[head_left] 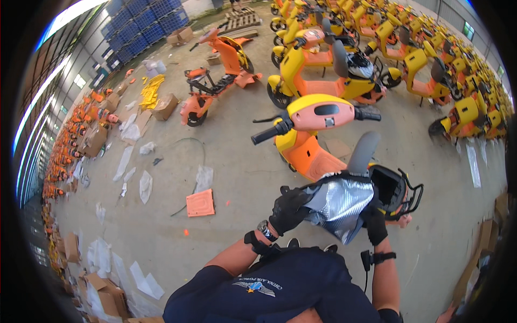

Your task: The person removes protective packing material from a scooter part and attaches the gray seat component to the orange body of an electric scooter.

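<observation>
A silver foil-lined bag (pixel 344 202) with a dark edge is spread between my hands. My left hand (pixel 290 210), in a black glove, grips its left side. Its right side is held by my right hand (pixel 374 223), also black-gloved, with the fingers partly hidden. The bag hangs over the near side of a yellow and orange scooter (pixel 312 156). That scooter's grey seat (pixel 364 152) is tipped up, and beside the bag its black storage compartment (pixel 385 188) lies uncovered. A black rear rack (pixel 413 199) sits behind the compartment.
Another yellow scooter (pixel 318 75) stands just beyond, with rows more at the right. A partly stripped orange scooter (pixel 221 75) is farther left. On the floor lie an orange panel (pixel 200 203), plastic wrap (pixel 145 185) and cardboard boxes (pixel 164 106).
</observation>
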Demonstrator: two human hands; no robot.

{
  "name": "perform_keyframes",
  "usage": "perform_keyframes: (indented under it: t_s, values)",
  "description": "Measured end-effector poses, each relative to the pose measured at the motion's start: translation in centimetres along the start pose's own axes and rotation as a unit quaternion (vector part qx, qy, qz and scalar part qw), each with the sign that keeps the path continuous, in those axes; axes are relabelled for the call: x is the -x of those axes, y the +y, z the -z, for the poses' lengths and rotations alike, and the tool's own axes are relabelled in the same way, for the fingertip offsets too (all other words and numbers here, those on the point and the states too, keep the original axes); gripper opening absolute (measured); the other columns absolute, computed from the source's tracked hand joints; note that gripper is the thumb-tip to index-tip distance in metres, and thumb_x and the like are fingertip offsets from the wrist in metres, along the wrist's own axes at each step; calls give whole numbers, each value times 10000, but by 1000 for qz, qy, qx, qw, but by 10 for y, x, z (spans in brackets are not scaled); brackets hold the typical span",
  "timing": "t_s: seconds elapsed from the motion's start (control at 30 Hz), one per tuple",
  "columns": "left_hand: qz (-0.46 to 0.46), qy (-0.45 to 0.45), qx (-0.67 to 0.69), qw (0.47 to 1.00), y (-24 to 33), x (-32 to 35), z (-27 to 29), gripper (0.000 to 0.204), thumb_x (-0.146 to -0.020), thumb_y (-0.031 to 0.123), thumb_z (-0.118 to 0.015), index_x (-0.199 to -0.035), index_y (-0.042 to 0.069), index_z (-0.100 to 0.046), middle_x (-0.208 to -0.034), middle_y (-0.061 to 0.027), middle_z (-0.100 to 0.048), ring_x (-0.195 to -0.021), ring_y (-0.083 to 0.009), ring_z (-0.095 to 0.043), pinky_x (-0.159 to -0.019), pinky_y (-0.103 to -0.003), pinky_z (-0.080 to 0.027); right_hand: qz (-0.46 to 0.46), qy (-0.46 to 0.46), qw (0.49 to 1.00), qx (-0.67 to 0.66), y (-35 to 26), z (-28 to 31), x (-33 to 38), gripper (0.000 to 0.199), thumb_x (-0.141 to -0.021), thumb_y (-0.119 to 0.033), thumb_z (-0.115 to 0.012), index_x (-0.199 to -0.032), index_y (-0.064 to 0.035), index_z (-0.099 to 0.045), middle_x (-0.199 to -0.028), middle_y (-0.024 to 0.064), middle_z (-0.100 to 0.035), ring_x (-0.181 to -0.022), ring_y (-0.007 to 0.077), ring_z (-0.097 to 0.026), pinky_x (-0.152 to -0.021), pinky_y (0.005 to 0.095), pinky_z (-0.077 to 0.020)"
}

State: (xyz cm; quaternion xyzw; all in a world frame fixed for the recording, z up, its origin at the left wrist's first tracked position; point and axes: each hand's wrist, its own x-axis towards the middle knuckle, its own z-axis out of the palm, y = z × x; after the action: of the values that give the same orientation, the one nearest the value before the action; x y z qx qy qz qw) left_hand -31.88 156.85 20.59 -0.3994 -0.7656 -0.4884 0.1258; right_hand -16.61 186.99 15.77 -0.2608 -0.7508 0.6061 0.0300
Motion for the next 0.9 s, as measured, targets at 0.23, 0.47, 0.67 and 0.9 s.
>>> perform_keyframes:
  t_s: [0.23,0.47,0.67,0.9]
  values:
    - [252,-66,99,961,-52,-9,44,201,-745,41,-667,-944,13,-670,-799,-124,-683,-764,-214,-662,-698,-348,-524,153,-5,929,-338,-151,-58,13,362,-869,-108,-548,-1192,47,-592,-1166,165,-621,-1078,254,-566,-944,348,-420]
    - [302,-212,350,861,-61,-19,28,504,-796,-4,-632,-1290,21,-534,-1190,-85,-619,-1051,-171,-588,-883,-310,-485,167,-33,975,-145,-166,-42,24,450,-931,-150,-461,-1342,33,-463,-1332,130,-534,-1193,194,-508,-1025,318,-373]
    - [357,-243,369,823,-67,-58,31,644,-862,97,-620,-1442,48,-344,-1417,-108,-435,-1240,-243,-461,-1024,-354,-398,206,-87,974,-44,-164,-21,-4,432,-956,-169,-443,-1332,42,-464,-1294,135,-563,-1161,185,-531,-1003,302,-395]
    - [401,-293,488,718,-36,-74,8,503,-885,139,-613,-1331,-42,-467,-1176,-59,-604,-994,-118,-576,-867,-259,-465,377,-5,906,194,-176,1,-22,206,-910,-101,-519,-1060,8,-609,-1000,135,-621,-920,254,-601,-829,336,-470]
